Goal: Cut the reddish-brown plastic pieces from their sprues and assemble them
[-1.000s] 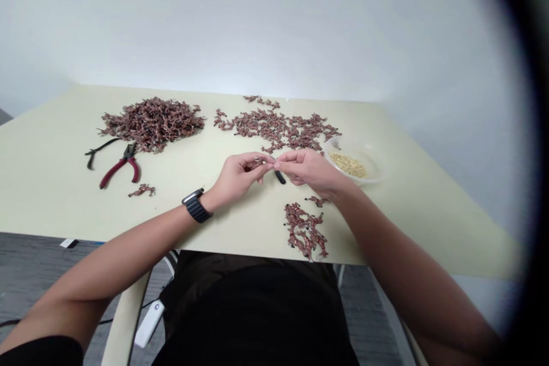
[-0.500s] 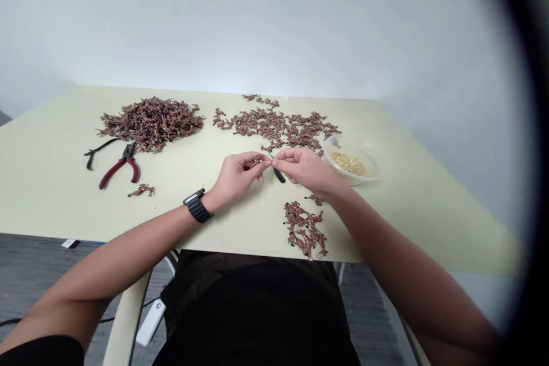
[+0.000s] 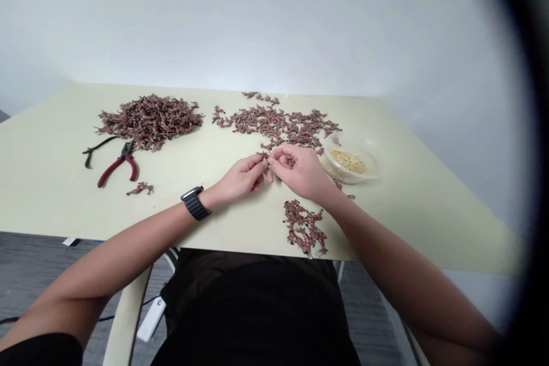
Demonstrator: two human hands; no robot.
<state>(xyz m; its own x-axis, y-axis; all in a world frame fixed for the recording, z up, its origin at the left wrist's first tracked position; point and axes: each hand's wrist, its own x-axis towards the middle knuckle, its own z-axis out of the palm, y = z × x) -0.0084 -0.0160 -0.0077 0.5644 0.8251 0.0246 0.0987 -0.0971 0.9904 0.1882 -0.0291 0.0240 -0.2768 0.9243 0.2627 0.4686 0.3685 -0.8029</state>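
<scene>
Small brown figure [image 3: 265, 156] sitting above table [image 3: 398, 217], between hands; left hand [image 3: 242, 180] pinching it closed-fingered. Right hand [image 3: 303, 172] bringing thumb and forefinger together against it; contents unclear. Bowl [image 3: 369, 176] standing toward right edge, pliers [image 3: 124, 161] lying toward left edge.

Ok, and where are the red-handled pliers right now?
In the head view, the red-handled pliers lie on the table's left side, just in front of the big heap of brown figurines.

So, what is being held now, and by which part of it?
A small brown figure, in the left hand's fingers; which part they grip cannot be told.
</scene>
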